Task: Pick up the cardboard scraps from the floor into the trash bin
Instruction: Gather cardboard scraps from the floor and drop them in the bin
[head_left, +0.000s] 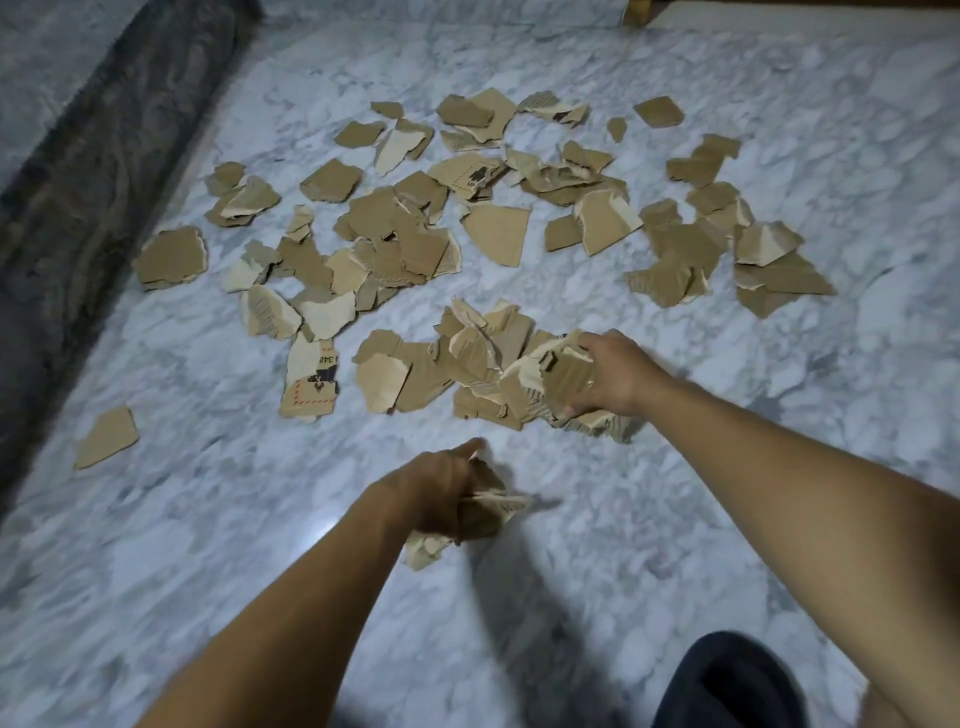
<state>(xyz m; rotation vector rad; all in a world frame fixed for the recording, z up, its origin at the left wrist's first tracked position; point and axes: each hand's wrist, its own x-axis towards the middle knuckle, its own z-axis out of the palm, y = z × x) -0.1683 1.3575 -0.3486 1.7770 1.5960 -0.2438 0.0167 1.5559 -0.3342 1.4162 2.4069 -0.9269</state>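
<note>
Several torn brown cardboard scraps (395, 228) lie scattered over the white marble floor (675, 519), from the middle to the far side. My left hand (441, 493) grips a small bunch of scraps (488, 514) just above the floor, near the centre. My right hand (613, 374) grips a thicker wad of scraps (561, 379) at the near edge of a heap (467, 358). One lone scrap (106, 436) lies apart at the left. No trash bin is in view.
A dark grey marble border strip (104, 171) runs along the left side of the floor. A wooden furniture leg (636, 13) stands at the far top edge. My knee in dark cloth (727, 680) shows at the bottom right.
</note>
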